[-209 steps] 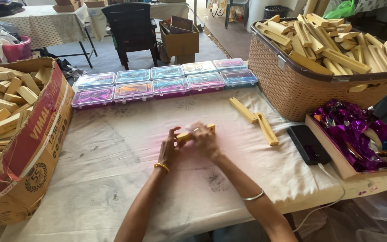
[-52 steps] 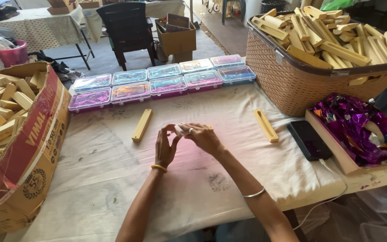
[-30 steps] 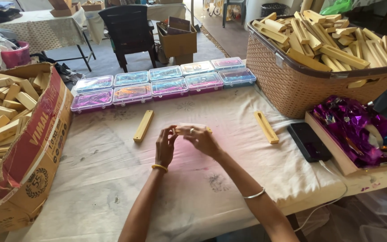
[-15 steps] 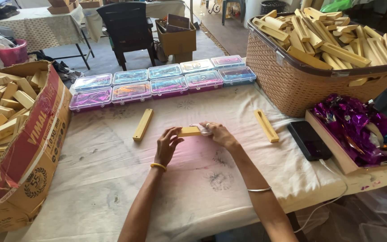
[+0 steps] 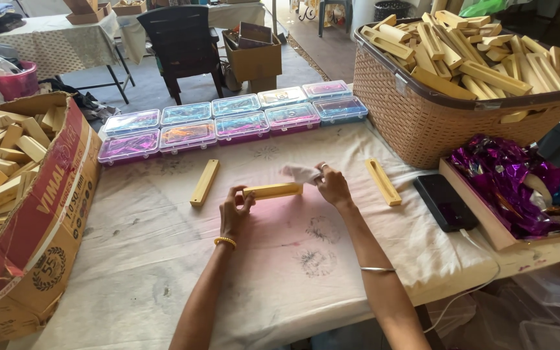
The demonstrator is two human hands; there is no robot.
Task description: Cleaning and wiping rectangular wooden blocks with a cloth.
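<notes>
My left hand [image 5: 234, 209] grips the left end of a long yellow wooden piece [image 5: 272, 190], held level just above the cloth-covered table [image 5: 163, 259]. At the piece's right end, my right hand [image 5: 332, 185] pinches a small white cloth [image 5: 301, 172]. Two more yellow wooden pieces lie flat on the table: one [image 5: 204, 182] to the left of my hands, one [image 5: 382, 181] to the right.
A woven basket [image 5: 422, 116] heaped with wooden pieces stands at the right, a cardboard box [image 5: 40, 214] of them at the left. Several clear lidded plastic boxes [image 5: 228, 120] line the far edge. A black phone [image 5: 444, 201] and a tray of purple foil [image 5: 520, 188] sit right.
My hands were close together over the table a second ago. They have spread apart along the wooden piece, and the white cloth now shows at my right hand.
</notes>
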